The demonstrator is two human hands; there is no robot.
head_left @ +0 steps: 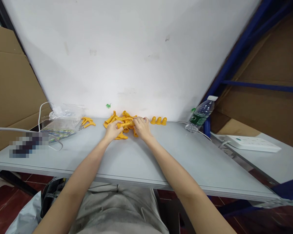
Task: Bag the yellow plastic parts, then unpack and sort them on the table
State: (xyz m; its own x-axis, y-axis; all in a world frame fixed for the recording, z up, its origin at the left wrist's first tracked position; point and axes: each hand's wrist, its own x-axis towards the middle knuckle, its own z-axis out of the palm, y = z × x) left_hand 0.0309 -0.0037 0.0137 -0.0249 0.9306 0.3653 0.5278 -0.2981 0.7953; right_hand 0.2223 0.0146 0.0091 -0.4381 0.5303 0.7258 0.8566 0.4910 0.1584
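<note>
A heap of yellow plastic pieces (119,117) lies at the far edge of the grey table (127,159), against the white wall. Both my arms reach out to it. My left hand (113,129) and my right hand (142,126) are closed together on one yellow piece (126,124) at the front of the heap, fingers curled around its ends. Three small yellow cones (158,121) stand in a row just right of my right hand. A few more yellow pieces (87,122) lie apart to the left.
A clear plastic bag (62,122) and a white cable (42,109) sit at the left. A water bottle (200,113) lies tilted at the right rear. A white power strip (252,143) rests on the neighbouring table. Cardboard stands on both sides.
</note>
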